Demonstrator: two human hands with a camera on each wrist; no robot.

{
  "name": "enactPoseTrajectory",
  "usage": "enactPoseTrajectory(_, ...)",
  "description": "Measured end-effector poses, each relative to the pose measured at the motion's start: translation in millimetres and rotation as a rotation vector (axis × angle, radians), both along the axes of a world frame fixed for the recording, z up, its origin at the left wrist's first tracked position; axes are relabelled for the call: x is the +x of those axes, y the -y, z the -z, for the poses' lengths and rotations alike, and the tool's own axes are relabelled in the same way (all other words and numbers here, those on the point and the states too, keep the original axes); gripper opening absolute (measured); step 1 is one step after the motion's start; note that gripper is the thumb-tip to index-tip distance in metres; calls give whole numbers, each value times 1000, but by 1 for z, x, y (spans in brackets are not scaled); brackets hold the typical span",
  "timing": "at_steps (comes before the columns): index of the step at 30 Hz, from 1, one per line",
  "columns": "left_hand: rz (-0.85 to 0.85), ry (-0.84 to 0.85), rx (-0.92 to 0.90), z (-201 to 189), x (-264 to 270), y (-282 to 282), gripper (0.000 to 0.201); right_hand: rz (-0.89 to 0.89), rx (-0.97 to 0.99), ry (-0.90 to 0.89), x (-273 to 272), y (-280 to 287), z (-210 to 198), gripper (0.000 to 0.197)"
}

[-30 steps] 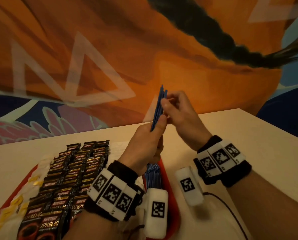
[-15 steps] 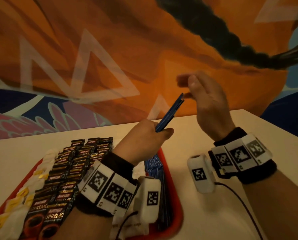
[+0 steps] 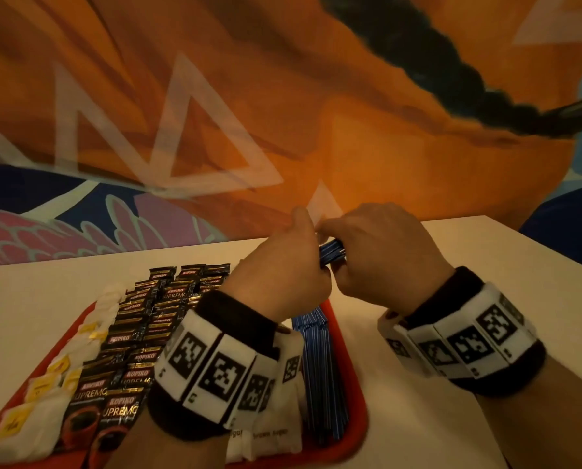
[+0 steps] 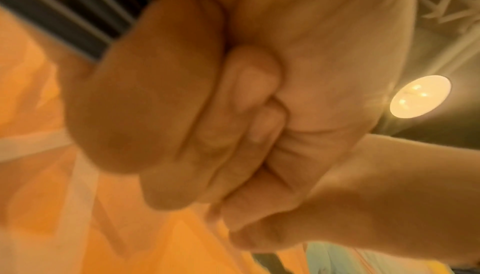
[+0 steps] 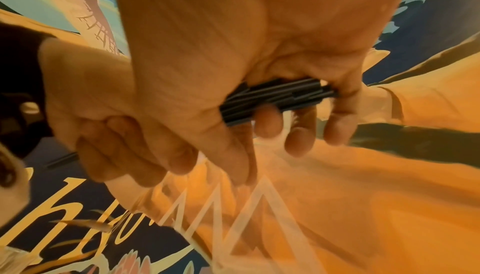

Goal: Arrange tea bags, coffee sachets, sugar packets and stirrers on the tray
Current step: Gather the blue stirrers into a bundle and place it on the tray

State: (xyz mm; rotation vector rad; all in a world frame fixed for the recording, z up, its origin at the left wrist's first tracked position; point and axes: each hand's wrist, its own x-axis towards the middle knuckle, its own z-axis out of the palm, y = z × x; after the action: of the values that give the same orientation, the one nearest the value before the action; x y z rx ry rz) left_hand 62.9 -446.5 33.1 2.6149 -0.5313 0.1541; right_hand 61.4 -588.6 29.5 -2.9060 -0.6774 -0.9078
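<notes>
**Right hand back on the stirrer bundle**

Half a second ago I logged the right hand (image 3: 377, 255) lifted clear; now its fingers (image 5: 301, 134) curl round the blue stirrers (image 3: 331, 252), gripped with the left hand (image 3: 282, 275), whose fingers (image 4: 249, 85) are fisted. Bundle is lower, nearly level, above the red tray's (image 3: 353, 401) far end. I judge they are being squared for laying beside the stirrers already down.

"KOPIKO SUPREMO" on coffee sachets (image 3: 120, 406)

Orange-and-navy mural wall (image 3: 282, 96) behind pale table (image 3: 452, 265)
</notes>
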Motion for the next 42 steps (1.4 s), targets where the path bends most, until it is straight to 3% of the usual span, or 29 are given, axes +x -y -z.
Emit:
enactPoseTrajectory(4, 19, -11, 39, -1, -3, -1, 38, -47, 12, 42, 3, -11, 10, 14)
enactPoseTrajectory(6, 9, -17, 63, -2, -4, -3, 48, -39, -28, 40, 2, -19, 17, 28)
enactPoseTrajectory(10, 9, 64, 63, -2, -6, -5, 70, 42, -24, -69, 7, -13, 18, 30)
enactPoseTrajectory(14, 128, 174, 68, -4, -1, -5, 65, 65, 21, -115, 10, -9, 16, 38)
enactPoseTrajectory(17, 194, 268, 46, -8, 3, -13, 49, 128, 49, -134, 17, -2, 17, 33)
enactPoseTrajectory(20, 167, 410, -131, -13, 7, -25, 40, 209, 118, -90, 24, 11, 15, 24)
enactPoseTrajectory(22, 93, 406, -339, -14, 12, -30, 46, 253, 167, -69, 27, 19, 13, 30)
enactPoseTrajectory(24, 82, 288, -575, -14, 13, -28, 49, 286, 207, -32, 29, 25, 10, 33)
enactPoseTrajectory(27, 201, 40, -846, -5, 11, -10, 36, 271, 217, -2, 25, 21, 8, 27)
enactPoseTrajectory(31, 245, 127, -809, 9, 13, 11, 10, 275, 194, -59, 15, 13, 5, 18)
enactPoseTrajectory(35, 249, 140, -845, 12, 20, 7, 4, 265, 168, -53, 15, 15, 4, 23)
enactPoseTrajectory(39, 231, 128, -940, 13, 27, -3, 5, 16, 227, -36, 18, 22, 0, 18)
enactPoseTrajectory(42, 227, 74, -1056, 11, 30, -12, 9, -187, 313, -46, 20, 34, -5, 26)
